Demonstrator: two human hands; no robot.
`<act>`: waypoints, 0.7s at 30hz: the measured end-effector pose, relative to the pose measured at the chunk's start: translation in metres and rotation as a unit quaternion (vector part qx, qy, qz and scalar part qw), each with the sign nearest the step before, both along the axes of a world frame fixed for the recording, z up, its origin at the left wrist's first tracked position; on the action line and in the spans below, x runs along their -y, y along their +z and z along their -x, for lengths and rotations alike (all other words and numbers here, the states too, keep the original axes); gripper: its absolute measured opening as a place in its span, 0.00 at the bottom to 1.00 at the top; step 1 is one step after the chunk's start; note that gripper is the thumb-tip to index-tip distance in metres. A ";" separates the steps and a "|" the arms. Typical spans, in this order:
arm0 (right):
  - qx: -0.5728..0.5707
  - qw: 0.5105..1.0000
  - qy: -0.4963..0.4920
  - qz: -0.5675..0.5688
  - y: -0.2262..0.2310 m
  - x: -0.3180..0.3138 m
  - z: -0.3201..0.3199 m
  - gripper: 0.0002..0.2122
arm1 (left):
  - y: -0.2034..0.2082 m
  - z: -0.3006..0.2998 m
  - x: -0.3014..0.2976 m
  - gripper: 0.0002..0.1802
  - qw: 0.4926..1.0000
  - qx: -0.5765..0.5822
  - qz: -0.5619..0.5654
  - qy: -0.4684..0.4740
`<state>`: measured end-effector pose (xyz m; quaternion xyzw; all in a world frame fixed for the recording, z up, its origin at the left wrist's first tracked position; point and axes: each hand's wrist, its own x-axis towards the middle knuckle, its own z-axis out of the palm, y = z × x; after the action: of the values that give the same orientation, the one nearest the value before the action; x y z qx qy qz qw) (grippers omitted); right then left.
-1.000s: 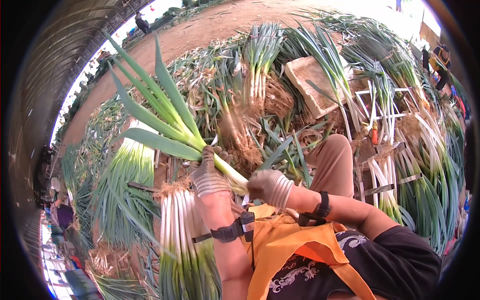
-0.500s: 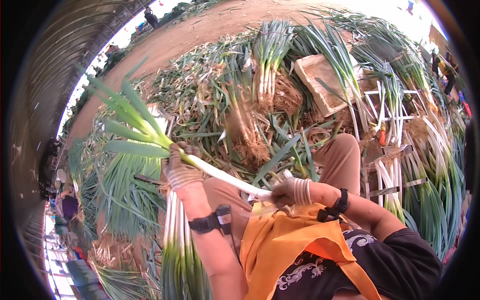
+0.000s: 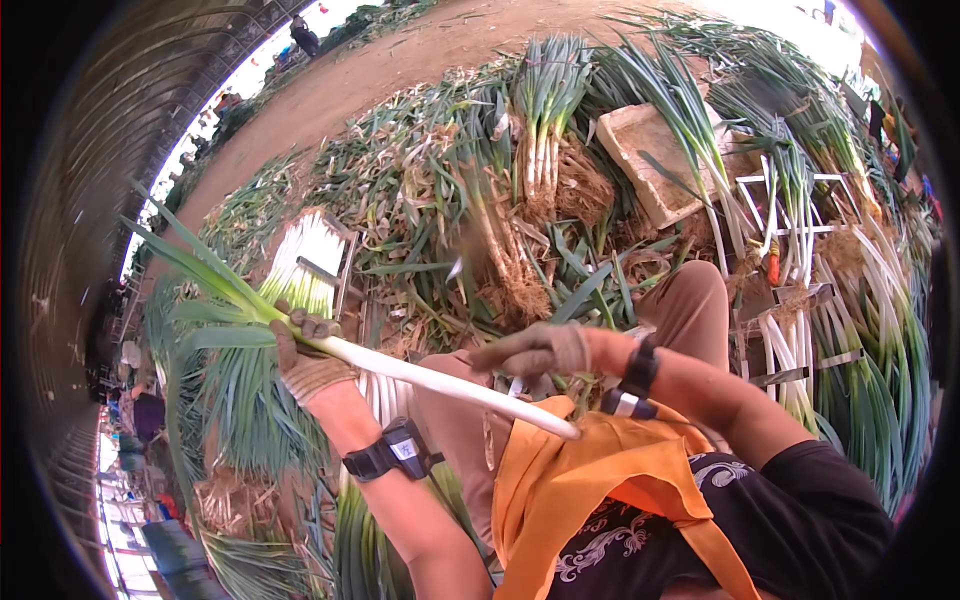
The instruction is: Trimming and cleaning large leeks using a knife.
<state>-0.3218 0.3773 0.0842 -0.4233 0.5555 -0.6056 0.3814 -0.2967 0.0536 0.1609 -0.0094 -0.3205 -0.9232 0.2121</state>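
My gloved left hand (image 3: 305, 352) grips a long leek (image 3: 400, 366) where the white stalk meets the green leaves. Its leaves fan out to the upper left; the clean white stalk runs down right to my orange apron (image 3: 590, 490). My gloved right hand (image 3: 535, 350) hovers just above the stalk with fingers loosely curled, holding nothing, and a shred of peel flies above it. A pile of unpeeled leeks with rooty ends (image 3: 510, 260) lies in front of my knee.
Cleaned white leeks are stacked at the left (image 3: 305, 260) and under my left arm. More bundles stand in metal frames at the right (image 3: 800, 300). A flat box (image 3: 650, 160) lies beyond the pile, with bare dirt ground behind it. People stand far off.
My left hand has swung the leek out to the left. My right hand slid off the stalk's end and let go, leaving the stalk bare and white.
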 end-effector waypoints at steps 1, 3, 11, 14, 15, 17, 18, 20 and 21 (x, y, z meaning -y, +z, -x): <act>0.099 0.994 0.039 0.025 0.007 0.011 -0.010 0.23 | -0.005 0.006 -0.002 0.19 0.998 -0.023 -0.034 -0.046; 0.124 0.987 0.101 0.032 -0.017 0.020 -0.020 0.19 | -0.011 0.008 0.000 0.19 0.986 -0.065 -0.092 -0.123; -0.125 0.948 -0.023 -0.291 -0.094 -0.109 -0.011 0.14 | -0.034 -0.016 0.033 0.20 0.997 -0.008 -0.082 -0.002; -0.253 0.855 0.036 -0.451 -0.157 -0.129 0.019 0.12 | -0.044 -0.008 0.010 0.20 0.999 0.002 -0.040 0.028; -0.300 0.842 0.006 -0.448 -0.163 -0.132 0.017 0.12 | -0.044 -0.012 0.009 0.20 0.998 0.007 -0.021 0.052; -0.389 0.807 -0.070 -0.439 -0.175 -0.144 0.013 0.12 | -0.034 -0.017 0.017 0.20 0.999 -0.006 -0.037 0.024; -0.377 0.716 0.081 -0.582 -0.181 -0.146 0.026 0.17 | -0.023 -0.023 0.038 0.21 0.999 -0.032 -0.041 -0.003; -0.379 0.677 0.103 -0.622 -0.195 -0.147 0.037 0.13 | -0.003 -0.032 0.065 0.21 0.998 -0.058 -0.032 -0.006; -0.375 0.658 0.113 -0.643 -0.201 -0.148 0.037 0.12 | 0.009 -0.035 0.073 0.21 0.998 -0.059 -0.021 0.011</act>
<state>-0.3592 0.5252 -0.1169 -0.3230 0.8504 0.1607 0.3829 -0.2619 -0.0190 0.1696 -0.0561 -0.2877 -0.9251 0.2413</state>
